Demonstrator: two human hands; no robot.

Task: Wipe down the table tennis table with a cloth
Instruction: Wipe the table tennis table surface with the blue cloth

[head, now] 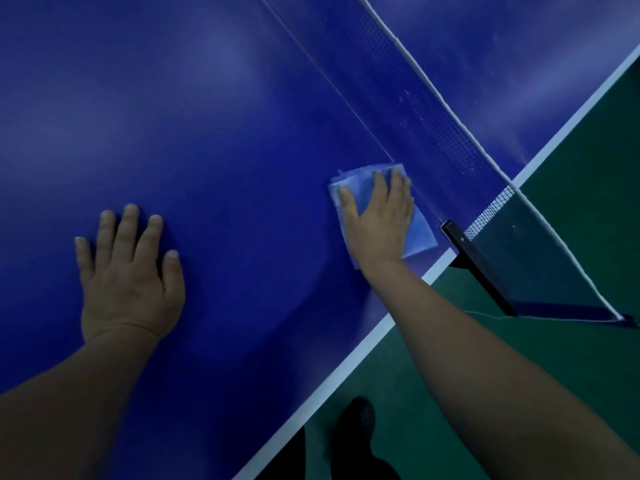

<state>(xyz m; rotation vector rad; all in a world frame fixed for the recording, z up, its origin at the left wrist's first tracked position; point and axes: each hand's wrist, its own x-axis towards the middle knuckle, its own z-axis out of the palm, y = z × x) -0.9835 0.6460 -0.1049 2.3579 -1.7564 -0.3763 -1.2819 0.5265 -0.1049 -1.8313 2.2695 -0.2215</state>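
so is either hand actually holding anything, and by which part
Nothing is gripped. The right hand presses flat on the cloth's middle; the left hand rests on the table.

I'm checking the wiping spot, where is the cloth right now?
In the head view, the cloth lies flat under the right hand, near the table's white side edge, just short of the net.

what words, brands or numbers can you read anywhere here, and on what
None: no text can be read in this view.
Table: plain blue, with a white edge line and no lettering.
Cloth: plain blue, no label showing.
Net: mesh with a white top band, no print visible.
Net clamp: dark, no marking legible.
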